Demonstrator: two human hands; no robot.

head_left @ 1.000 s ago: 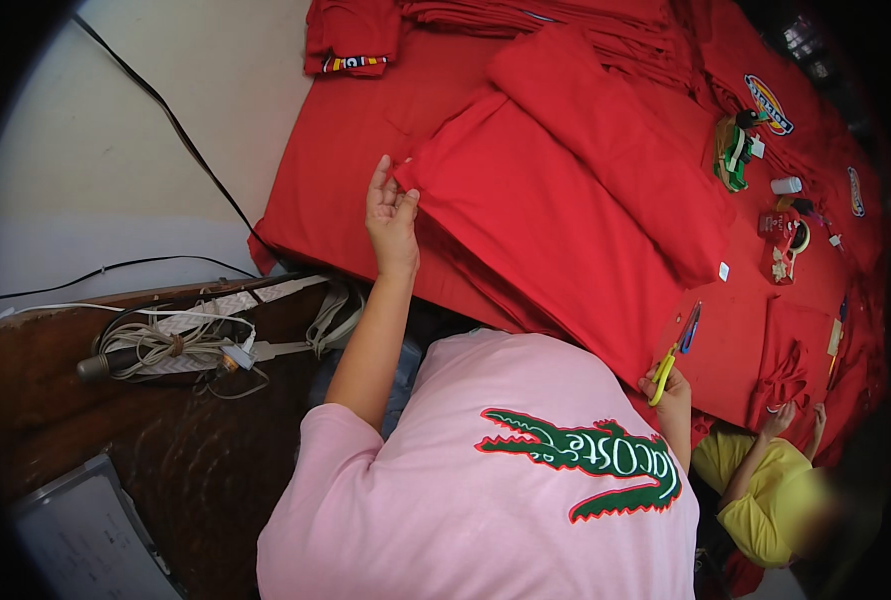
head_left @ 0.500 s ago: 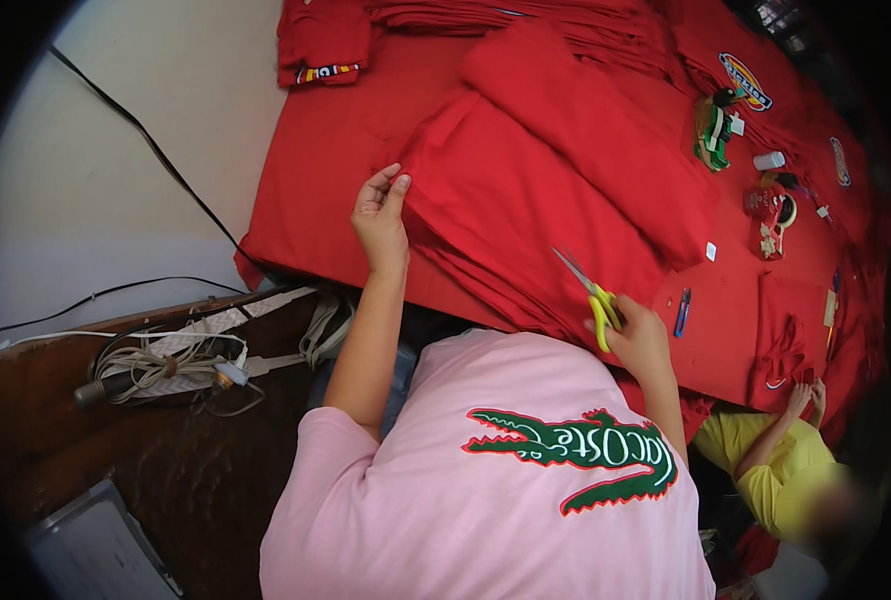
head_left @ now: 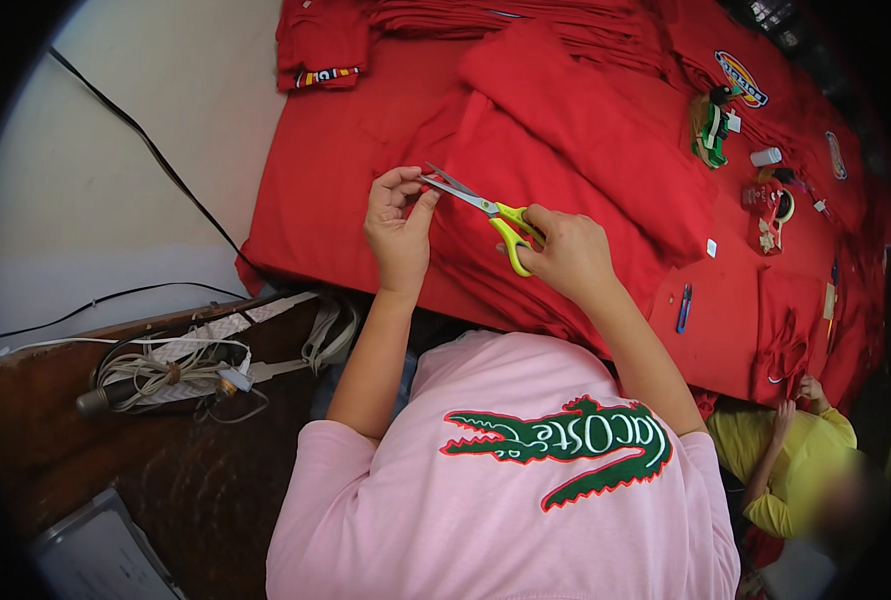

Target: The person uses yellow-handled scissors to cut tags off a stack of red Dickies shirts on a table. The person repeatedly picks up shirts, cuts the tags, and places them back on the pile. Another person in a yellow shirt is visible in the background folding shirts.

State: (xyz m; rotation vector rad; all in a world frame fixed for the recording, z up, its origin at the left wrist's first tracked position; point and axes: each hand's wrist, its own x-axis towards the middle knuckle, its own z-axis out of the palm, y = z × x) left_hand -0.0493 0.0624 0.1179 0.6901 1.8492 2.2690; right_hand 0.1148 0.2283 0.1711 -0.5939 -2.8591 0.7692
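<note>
My right hand [head_left: 572, 252] grips a pair of scissors [head_left: 482, 203] by its yellow-green handles. The steel blades are slightly apart, their tips right at the fingers of my left hand [head_left: 399, 235]. My left hand is pinched on an edge of a red garment [head_left: 556, 185], though the bit between thumb and fingers is mostly hidden. This garment lies loosely folded across the table in front of me, with its layers bunched toward the near edge.
More red garments [head_left: 606, 20] are stacked at the back, and a folded one [head_left: 326, 45] lies far left. A blue cutter [head_left: 684, 308], a tape roll [head_left: 786, 207] and a green item [head_left: 711, 130] lie right. A co-worker in yellow [head_left: 791, 450] works at lower right. Bundled cables [head_left: 166, 368] lie left.
My right hand has brought the scissors left and up to the fingers of my left hand. My left hand has shifted slightly right, and the garment's near part has bunched.
</note>
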